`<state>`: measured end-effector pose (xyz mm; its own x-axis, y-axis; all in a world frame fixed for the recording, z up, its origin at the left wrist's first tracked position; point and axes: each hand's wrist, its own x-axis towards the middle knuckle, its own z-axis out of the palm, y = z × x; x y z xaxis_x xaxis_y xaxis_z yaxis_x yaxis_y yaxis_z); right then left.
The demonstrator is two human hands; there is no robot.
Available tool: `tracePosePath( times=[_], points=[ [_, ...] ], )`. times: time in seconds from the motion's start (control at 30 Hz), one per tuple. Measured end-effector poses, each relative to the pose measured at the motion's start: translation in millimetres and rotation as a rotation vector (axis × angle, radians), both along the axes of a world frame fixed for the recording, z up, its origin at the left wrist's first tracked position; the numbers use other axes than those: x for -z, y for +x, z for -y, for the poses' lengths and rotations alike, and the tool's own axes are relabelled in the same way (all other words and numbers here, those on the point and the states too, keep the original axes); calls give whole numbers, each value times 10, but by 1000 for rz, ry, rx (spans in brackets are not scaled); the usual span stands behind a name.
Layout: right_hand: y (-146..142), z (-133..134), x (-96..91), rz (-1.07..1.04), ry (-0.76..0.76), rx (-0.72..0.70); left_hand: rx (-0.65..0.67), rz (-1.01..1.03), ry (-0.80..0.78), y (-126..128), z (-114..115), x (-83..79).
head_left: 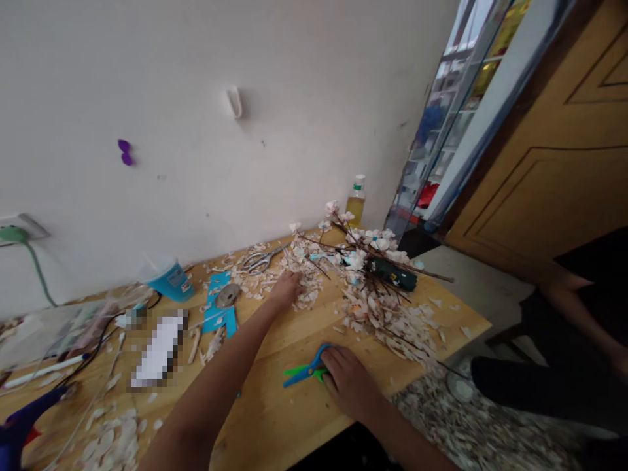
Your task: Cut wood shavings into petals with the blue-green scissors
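My right hand [350, 379] is closed round the handles of a pair of blue and green scissors [303, 374], whose blades are parted and point left, low over the wooden table. Farther back, my left hand [287, 289] reaches into a heap of pale petal-like pieces [309, 291]. Its fingers curl down among them, and whatever they pinch is hidden. Metal scissors [260, 261] lie just beyond my left hand. To the right of that heap rest brown branches with whitish blossoms [356, 258], above another pile of pale pieces [407, 330].
A blue cup [171, 281], a blue sheet [210, 317] with a round metal disc [227, 296], and a dark blue glue gun [29, 418] are on the left. A bottle of yellow liquid [356, 204] stands by the wall. Another person's arm [583, 314] is at right.
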<state>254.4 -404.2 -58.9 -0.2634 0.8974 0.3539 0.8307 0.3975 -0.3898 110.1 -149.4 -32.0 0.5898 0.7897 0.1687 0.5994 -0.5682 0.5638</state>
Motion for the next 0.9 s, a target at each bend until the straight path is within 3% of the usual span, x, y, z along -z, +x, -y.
tracePosePath(
  times=[0.1,0.27,0.4,0.5,0.6,0.7,0.9],
  points=[
    [1,5,-3,-1,-4,3,-4,64,-58,-61,-6,1],
    [12,15,22,3,2,-2,-142,281,-149,-376,48,-118],
    [19,3,24,1,20,-7,-223,497,-245,-677,353,-258],
    [36,15,22,-12,52,-8,-301,799,-384,-824,723,-302],
    [58,54,20,-61,143,-46,-439,1144,-554,-888,1066,-270],
    [25,70,-17,-159,196,-26,-551,1304,-602,-893,1279,-188],
    [-277,-98,-248,-122,-28,101,-560,1393,-603,-856,1439,-30]
  ],
)
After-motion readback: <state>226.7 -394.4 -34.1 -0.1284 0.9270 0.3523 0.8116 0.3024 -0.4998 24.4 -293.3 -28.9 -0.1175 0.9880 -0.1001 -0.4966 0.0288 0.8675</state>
